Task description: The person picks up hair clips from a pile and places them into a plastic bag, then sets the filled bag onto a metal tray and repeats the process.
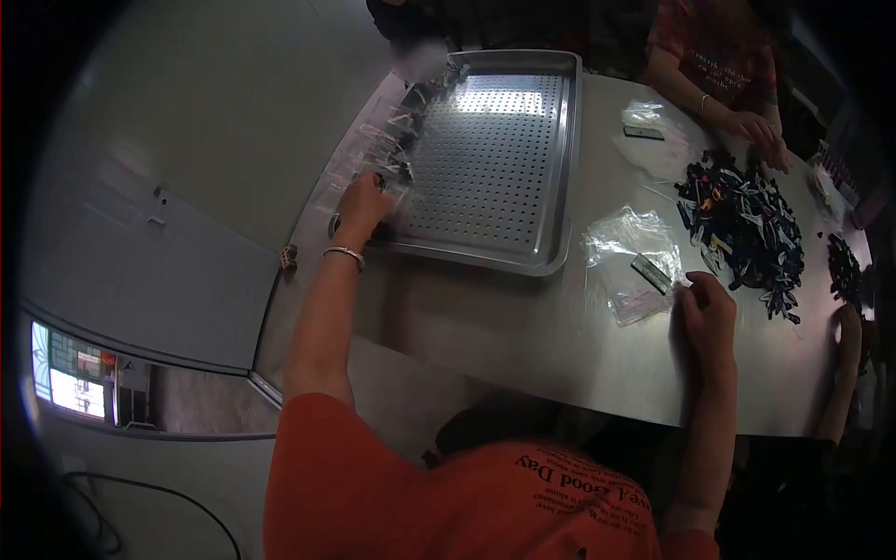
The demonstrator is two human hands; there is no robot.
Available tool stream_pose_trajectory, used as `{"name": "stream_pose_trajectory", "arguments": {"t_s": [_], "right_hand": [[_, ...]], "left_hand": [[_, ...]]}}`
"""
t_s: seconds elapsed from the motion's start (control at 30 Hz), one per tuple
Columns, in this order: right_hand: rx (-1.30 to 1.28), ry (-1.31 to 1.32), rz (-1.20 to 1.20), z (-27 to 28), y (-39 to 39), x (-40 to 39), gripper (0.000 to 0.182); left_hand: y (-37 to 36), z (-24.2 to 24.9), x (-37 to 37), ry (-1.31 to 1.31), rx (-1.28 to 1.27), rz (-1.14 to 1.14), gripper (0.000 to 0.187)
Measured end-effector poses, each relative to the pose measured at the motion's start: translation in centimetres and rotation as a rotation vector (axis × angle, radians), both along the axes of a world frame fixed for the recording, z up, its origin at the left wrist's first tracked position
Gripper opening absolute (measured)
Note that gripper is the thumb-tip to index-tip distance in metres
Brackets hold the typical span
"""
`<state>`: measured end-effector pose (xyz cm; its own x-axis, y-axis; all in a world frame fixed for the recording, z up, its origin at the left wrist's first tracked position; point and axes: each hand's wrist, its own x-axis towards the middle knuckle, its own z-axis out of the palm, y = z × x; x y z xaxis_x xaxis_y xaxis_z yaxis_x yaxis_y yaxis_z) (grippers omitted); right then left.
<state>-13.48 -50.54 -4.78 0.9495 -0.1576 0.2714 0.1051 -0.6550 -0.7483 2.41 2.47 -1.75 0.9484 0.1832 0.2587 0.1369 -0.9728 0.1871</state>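
Your left hand is closing its fingers on bags at the tray's left edge; your right hand is pinching a bag lying just left of it.

- One perforated tray at the table's far-left corner.
- Two hands of the wearer: left hand at the tray's left edge, right hand near the table's near-right edge.
- One bracelet, on the left wrist.
- One heap of dark small parts, too many to count.
- A row of clear bags along the tray's left edge; number unclear.
- One co-worker's hand at the far-right edge.
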Motion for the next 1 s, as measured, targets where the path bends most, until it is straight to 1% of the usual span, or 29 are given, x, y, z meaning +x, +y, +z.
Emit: {"name": "stream_pose_trajectory", "arguments": {"t_s": [0.07,0.2,0.27,0.3,0.37,0.4,0.47,0.5,0.57,0.6,0.67,0.7,0.77,0.9,0.97,1.0], "right_hand": [[-0.012,0.011,-0.001,-0.2,-0.2,0.0,0.021],[0.007,-0.005,0.004,-0.2,-0.2,0.0,0.021],[-0.016,0.005,0.001,-0.2,-0.1,0.0,0.021],[-0.012,0.007,0.004,-0.1,-0.1,0.0,0.021],[-0.041,0.012,0.005,0.1,0.0,-0.1,0.022],[-0.039,0.014,0.008,-0.1,0.0,-0.1,0.022],[-0.067,-0.049,0.019,-0.3,-0.1,-0.1,0.022],[-0.066,-0.049,0.021,-0.3,0.0,-0.1,0.022],[-0.071,-0.041,0.015,-0.3,0.0,-0.1,0.022],[-0.071,-0.041,0.016,-0.3,0.0,-0.1,0.022],[-0.067,-0.040,0.019,-0.2,0.0,-0.2,0.022],[-0.067,-0.040,0.019,-0.2,0.0,-0.2,0.022],[-0.065,-0.052,0.031,-0.1,0.0,-0.2,0.022],[-0.078,-0.048,0.019,-0.4,-0.1,-0.1,0.022],[-0.077,0.001,0.014,-0.3,-0.2,-0.1,0.021],[-0.077,0.003,0.009,-0.3,-0.2,-0.2,0.021]], "left_hand": [[1.7,-1.3,0.8,-0.037,-0.039,0.027,0.038],[2.3,0.4,0.2,0.026,-0.042,0.007,0.035],[2.3,1.5,-0.9,-0.024,-0.253,0.018,0.032],[2.8,1.8,-1.2,-0.023,-0.248,0.021,0.032],[4.0,2.5,-1.9,0.028,-0.460,-0.055,0.030],[3.8,3.1,-2.5,0.029,-0.458,-0.051,0.030],[2.8,4.9,-4.0,0.056,-0.401,0.096,0.028],[2.7,5.2,-4.5,0.056,-0.399,0.097,0.028],[2.9,5.6,-5.1,-0.004,-0.098,0.084,0.030],[3.4,5.6,-5.2,-0.004,-0.098,0.084,0.030],[4.8,5.3,-5.2,0.037,0.062,0.150,0.034],[5.1,5.3,-5.4,0.038,0.062,0.150,0.034],[5.6,5.2,-5.6,0.049,0.169,0.201,0.039],[4.8,5.1,-5.9,0.054,0.227,0.269,0.043],[2.8,5.6,-6.6,-0.077,0.319,0.354,0.041],[1.8,6.0,-6.9,-0.075,0.319,0.349,0.041]]}}
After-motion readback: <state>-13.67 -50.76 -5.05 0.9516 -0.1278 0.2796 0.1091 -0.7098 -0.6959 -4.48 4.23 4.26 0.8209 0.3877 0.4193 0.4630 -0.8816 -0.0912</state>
